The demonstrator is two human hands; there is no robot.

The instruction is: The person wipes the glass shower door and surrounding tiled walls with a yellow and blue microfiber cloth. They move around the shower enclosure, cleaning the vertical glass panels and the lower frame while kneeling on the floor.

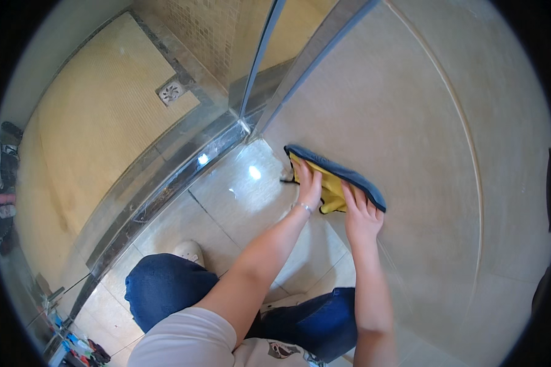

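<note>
A two-sided cloth, yellow on one face and blue-grey on the other with dark edging [337, 167], lies folded against the beige tiled wall [422, 137] at the right. My left hand [308, 183] presses on its yellow face near the left end, fingers spread over the fabric. On the cloth's right end rests my right hand [363, 213], its fingertips partly hidden in the fold. A yellow corner hangs loose between the two hands. Whether either hand grips the cloth or only presses it cannot be told for certain.
The shower threshold [165, 195] curves along the left, with a glass panel's metal frame [259, 59] rising from it. Beyond lie a ribbed shower floor [101, 101] and a floor drain [171, 92]. Bottles [5, 206] line the far left. Coloured items [82, 348] stand at the lower left.
</note>
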